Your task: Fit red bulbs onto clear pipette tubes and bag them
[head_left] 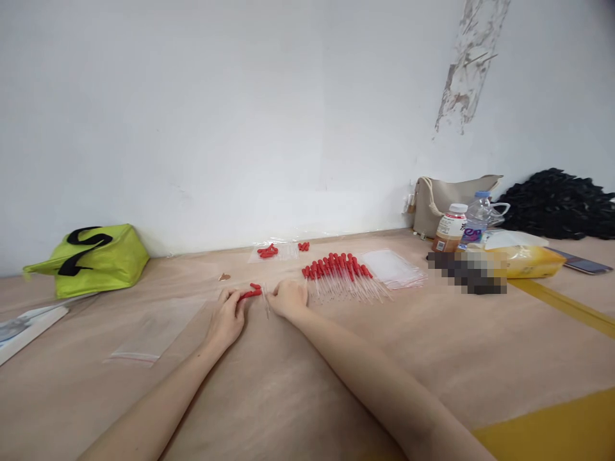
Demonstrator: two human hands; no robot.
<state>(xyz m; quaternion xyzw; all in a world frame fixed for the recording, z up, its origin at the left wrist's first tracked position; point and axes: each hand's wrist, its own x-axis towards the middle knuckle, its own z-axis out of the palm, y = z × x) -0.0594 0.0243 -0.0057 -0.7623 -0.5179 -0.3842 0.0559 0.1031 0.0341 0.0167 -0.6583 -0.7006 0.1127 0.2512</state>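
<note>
My left hand (225, 319) rests on the brown-covered table with its fingers closed at a few small red pieces (250, 294). Just right of these, a few clear thin sticks (266, 303) lie by the fingertips of my right hand (291, 298). That hand is curled in a pinch at the sticks, and its far fingers are hidden. Beside it, on the right, spreads a fanned row of clear sticks with red heads (339, 267). More red pieces (268, 251) lie on clear plastic farther back, near the wall.
A clear zip bag (156, 333) lies flat on the left, and a stack of clear bags (391, 269) at the right. A lime-green bag (103, 261) stands far left. Bottles (451, 228), a yellow tissue pack (528, 259), a phone (589, 264) and a black heap (560, 203) occupy the right.
</note>
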